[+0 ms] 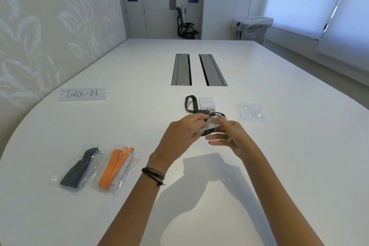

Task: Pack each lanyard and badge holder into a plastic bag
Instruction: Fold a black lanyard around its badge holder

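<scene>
The left hand (183,132) curls its fingers round a bunched grey lanyard (196,105). The right hand (229,136) pinches the same bunch with thumb and forefinger, its other fingers loosely straight. The hands meet just above the worktop (279,166), with something pale between the fingertips that is too small to make out. The lanyard's loop runs from the hands toward the far side, ending beside a white badge holder (207,103). An empty plastic bag (252,112) lies to the right. Two packed bags (93,170) lie near left.
</scene>
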Demonstrator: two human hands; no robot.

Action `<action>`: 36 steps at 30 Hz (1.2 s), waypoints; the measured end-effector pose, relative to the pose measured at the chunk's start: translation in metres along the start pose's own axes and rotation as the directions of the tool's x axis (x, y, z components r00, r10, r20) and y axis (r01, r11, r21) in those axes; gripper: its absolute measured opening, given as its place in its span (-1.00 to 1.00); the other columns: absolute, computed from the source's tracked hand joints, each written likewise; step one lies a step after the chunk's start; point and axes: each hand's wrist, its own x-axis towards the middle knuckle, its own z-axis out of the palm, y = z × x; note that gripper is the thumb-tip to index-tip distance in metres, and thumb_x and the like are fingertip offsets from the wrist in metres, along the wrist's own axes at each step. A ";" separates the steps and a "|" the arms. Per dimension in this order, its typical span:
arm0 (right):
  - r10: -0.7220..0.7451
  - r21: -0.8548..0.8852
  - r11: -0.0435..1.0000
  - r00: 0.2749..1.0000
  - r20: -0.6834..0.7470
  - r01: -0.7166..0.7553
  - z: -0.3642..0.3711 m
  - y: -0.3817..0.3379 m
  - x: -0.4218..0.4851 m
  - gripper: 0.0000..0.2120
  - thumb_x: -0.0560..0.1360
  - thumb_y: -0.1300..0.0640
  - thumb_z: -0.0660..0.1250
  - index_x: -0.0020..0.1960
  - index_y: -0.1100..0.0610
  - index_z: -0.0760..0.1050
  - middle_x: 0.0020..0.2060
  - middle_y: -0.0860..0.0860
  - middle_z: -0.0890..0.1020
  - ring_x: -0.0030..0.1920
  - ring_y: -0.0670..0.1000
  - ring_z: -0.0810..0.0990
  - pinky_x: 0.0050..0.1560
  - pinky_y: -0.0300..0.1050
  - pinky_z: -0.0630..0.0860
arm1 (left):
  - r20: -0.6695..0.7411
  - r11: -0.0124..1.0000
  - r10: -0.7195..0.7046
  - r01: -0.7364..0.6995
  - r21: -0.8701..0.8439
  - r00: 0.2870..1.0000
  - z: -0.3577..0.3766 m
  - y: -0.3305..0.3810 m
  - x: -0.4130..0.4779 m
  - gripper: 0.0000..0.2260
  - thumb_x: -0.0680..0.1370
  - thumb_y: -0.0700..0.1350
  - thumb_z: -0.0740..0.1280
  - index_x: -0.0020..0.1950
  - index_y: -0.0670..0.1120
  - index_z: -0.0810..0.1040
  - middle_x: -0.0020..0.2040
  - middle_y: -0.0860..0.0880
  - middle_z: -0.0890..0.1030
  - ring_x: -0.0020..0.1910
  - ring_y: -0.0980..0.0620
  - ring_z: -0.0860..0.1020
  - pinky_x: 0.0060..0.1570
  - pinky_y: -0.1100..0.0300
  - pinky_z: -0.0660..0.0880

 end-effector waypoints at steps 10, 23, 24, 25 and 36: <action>0.152 -0.083 0.986 0.980 0.133 -0.141 -0.025 0.025 0.018 -0.88 0.54 0.20 0.29 0.00 0.23 0.53 -0.21 0.11 0.66 -0.31 -0.03 0.67 -0.29 -0.15 0.64 | 0.447 0.639 -0.504 0.668 -0.382 0.739 0.025 -0.019 -0.008 -0.65 0.55 0.03 0.29 0.31 -0.02 0.43 0.25 0.02 0.52 0.19 0.08 0.49 0.24 0.08 0.43; 0.229 -0.568 0.822 0.939 0.257 -0.044 -0.067 0.027 0.052 -0.73 0.51 0.13 0.35 0.09 0.32 0.57 -0.13 0.16 0.67 -0.23 0.00 0.68 -0.24 -0.22 0.61 | 0.699 0.395 -0.420 0.811 -0.432 0.578 0.031 -0.020 -0.017 -0.77 0.47 -0.11 0.43 0.12 -0.04 0.56 -0.12 -0.04 0.64 -0.28 0.10 0.61 -0.21 0.27 0.54; 0.225 -0.600 0.799 0.940 0.255 -0.028 -0.074 0.023 0.057 -0.75 0.51 0.14 0.34 0.07 0.31 0.57 -0.15 0.15 0.68 -0.25 0.00 0.68 -0.25 -0.21 0.61 | 0.701 0.395 -0.429 0.816 -0.421 0.569 0.031 -0.022 -0.017 -0.77 0.47 -0.11 0.43 0.11 -0.04 0.56 -0.14 -0.02 0.63 -0.31 0.12 0.60 -0.22 0.28 0.53; 0.198 -0.609 0.793 0.948 0.249 -0.005 -0.081 0.019 0.063 -0.78 0.52 0.17 0.33 0.06 0.31 0.57 -0.16 0.15 0.67 -0.27 0.01 0.67 -0.27 -0.20 0.62 | 0.707 0.393 -0.436 0.825 -0.407 0.557 0.030 -0.024 -0.018 -0.77 0.47 -0.11 0.43 0.11 -0.02 0.55 -0.14 -0.01 0.63 -0.33 0.12 0.60 -0.22 0.27 0.53; -0.410 -0.964 0.265 0.905 -0.112 0.001 -0.124 0.038 0.147 -0.64 0.56 0.14 0.21 0.34 0.16 0.37 0.29 0.26 0.34 0.28 0.30 0.32 0.19 0.18 0.37 | 0.741 0.612 -0.409 0.762 -0.211 0.534 0.029 -0.033 -0.018 -0.62 0.45 -0.05 0.44 0.24 -0.04 0.49 -0.07 0.08 0.52 -0.16 0.16 0.46 -0.17 0.31 0.36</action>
